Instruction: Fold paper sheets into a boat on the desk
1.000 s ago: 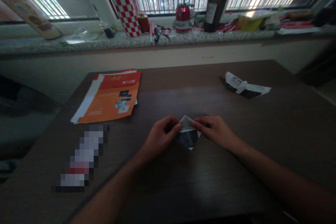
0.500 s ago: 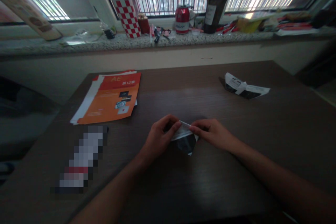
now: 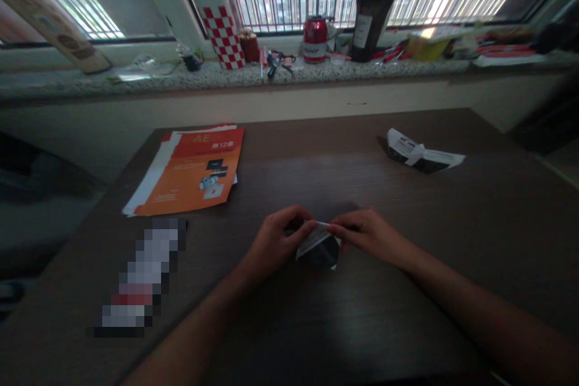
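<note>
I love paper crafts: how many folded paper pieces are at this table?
2: a small piece held by left hand and right hand; another piece on the table, far right.

The left forearm (image 3: 203, 313), bare, slants in from the near left of the tabletop (image 3: 312, 178); the right forearm (image 3: 474, 301), also bare, slants in from the near right corner. Left hand (image 3: 278, 235) and right hand (image 3: 367, 232) face each other roughly midway between the side edges, fingertips close but apart. On each, thumb and forefinger pinch together, the forefinger bent.
</note>
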`<state>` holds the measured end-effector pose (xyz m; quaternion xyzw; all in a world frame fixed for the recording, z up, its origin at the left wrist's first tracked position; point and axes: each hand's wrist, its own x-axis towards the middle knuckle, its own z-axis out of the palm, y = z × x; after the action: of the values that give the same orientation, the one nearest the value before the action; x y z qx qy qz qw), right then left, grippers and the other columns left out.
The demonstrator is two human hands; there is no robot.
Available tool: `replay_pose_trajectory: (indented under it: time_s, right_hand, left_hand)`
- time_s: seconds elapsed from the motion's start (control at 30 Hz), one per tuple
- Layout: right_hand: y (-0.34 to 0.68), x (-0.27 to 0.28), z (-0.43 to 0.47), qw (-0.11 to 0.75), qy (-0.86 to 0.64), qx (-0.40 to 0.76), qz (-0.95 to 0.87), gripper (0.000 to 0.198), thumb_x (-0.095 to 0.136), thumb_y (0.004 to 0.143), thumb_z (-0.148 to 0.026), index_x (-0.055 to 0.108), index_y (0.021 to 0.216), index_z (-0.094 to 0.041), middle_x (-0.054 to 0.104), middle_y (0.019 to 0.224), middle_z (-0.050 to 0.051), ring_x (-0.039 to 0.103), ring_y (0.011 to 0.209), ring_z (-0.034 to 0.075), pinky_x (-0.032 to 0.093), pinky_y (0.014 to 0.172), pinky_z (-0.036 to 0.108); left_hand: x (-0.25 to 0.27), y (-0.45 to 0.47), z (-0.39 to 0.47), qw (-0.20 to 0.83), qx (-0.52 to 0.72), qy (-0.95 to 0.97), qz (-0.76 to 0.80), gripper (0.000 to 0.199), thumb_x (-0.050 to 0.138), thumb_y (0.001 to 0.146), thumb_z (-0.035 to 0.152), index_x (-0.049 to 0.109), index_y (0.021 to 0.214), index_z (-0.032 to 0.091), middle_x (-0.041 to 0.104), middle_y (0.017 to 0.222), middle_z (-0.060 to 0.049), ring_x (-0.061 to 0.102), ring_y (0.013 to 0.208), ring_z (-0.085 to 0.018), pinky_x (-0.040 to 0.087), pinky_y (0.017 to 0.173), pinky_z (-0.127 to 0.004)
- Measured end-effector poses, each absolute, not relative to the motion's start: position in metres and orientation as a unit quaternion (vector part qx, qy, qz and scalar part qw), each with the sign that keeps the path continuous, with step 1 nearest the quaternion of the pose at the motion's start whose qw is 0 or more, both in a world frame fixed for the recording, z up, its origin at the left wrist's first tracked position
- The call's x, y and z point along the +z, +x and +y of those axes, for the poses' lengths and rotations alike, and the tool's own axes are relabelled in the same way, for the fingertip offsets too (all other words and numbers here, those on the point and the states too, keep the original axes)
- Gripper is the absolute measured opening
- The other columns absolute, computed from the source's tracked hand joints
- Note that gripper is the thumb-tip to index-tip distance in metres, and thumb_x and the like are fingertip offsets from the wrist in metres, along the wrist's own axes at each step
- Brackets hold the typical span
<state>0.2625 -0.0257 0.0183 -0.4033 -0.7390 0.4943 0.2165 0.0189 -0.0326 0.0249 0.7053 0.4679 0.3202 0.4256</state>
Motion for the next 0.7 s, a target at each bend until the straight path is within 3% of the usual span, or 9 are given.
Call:
replay_pose_trajectory:
  time_s: [0.17, 0.33, 0.43, 0.7]
  right_hand:
    - [0.2598, 0.0162, -0.0260, 0.254, -0.442, 0.487, -0.709, 0.034, 0.065, 0.100, -0.048, 0.078, 0.087, -0.019, 0.072, 0.073, 0.001, 0.065, 0.066, 0.014, 0.046, 0.059, 0.026]
    - [0.2589, 0.0159, -0.0233, 0.294, -0.438, 0.580, -0.621, 0.040, 0.066, 0.096, -0.056, 0.076, 0.105, -0.019, 0.077, 0.092, 0.006, 0.072, 0.080, 0.019, 0.058, 0.069, 0.031]
    - [0.2592, 0.0136, -0.0224, 0.298, -0.435, 0.622, -0.578, 0.042, 0.071, 0.092, -0.058, 0.075, 0.105, -0.018, 0.077, 0.094, 0.007, 0.074, 0.083, 0.021, 0.061, 0.072, 0.033]
    - [0.2605, 0.0151, -0.0227, 0.308, -0.470, 0.543, -0.624, 0.033, 0.065, 0.097, -0.051, 0.075, 0.105, -0.020, 0.076, 0.089, 0.005, 0.069, 0.075, 0.018, 0.055, 0.062, 0.028]
  left_hand:
    - [0.0272, 0.0198, -0.0349, 0.424, 0.328, 0.706, 0.463, 0.021, 0.066, 0.099, 0.034, 0.073, 0.089, 0.018, 0.071, 0.081, 0.000, 0.063, 0.074, -0.015, 0.044, 0.066, -0.025]
    - [0.0240, 0.0178, -0.0343, 0.419, 0.372, 0.663, 0.496, 0.028, 0.067, 0.099, 0.039, 0.070, 0.082, 0.017, 0.065, 0.073, 0.002, 0.058, 0.068, -0.014, 0.044, 0.063, -0.024]
    - [0.0216, 0.0163, -0.0321, 0.414, 0.402, 0.632, 0.517, 0.029, 0.068, 0.098, 0.041, 0.067, 0.081, 0.018, 0.064, 0.073, 0.002, 0.058, 0.067, -0.014, 0.044, 0.062, -0.024]
    - [0.0180, 0.0165, -0.0296, 0.433, 0.373, 0.657, 0.493, 0.018, 0.064, 0.100, 0.034, 0.070, 0.093, 0.018, 0.070, 0.086, -0.001, 0.067, 0.079, -0.017, 0.051, 0.071, -0.026]
